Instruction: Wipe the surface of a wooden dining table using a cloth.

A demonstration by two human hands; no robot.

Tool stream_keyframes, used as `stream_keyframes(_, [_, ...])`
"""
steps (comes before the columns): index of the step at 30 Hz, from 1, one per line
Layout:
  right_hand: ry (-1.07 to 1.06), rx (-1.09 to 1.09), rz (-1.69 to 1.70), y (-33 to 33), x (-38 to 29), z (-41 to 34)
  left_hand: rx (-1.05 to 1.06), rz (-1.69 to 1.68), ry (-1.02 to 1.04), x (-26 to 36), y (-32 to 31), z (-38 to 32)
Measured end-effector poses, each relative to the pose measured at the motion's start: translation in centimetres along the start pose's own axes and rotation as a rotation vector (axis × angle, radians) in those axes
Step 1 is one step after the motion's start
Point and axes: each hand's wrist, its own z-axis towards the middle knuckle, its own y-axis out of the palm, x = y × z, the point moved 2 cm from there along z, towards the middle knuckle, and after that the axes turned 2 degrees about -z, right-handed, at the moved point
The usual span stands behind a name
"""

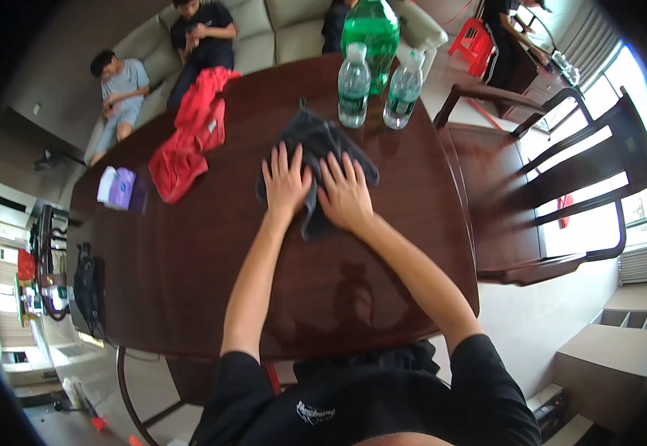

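Note:
A dark grey cloth lies spread and rumpled on the glossy dark wooden table. My left hand rests flat on its left part, palm down with the fingers spread. On the right part, my right hand also presses palm down, fingers apart. Neither hand grips the fabric. One corner of the cloth points away from me, and a fold hangs out between my wrists toward my body.
Two clear plastic bottles and a large green bottle stand beyond the cloth. Red fabric and a purple tissue pack lie leftward. A wooden armchair adjoins the right edge. People sit on a sofa behind.

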Motion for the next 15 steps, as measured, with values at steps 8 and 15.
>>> stream_keyframes(8, [-0.018,-0.379,0.133,-13.8,-3.1,-16.3,-0.443,-0.359,0.124,10.0,-15.5,-11.9])
stream_keyframes(15, [-0.061,-0.426,0.132,-14.6,-3.6,-16.7,-0.530,-0.399,0.202,9.4,-17.4,-11.9])
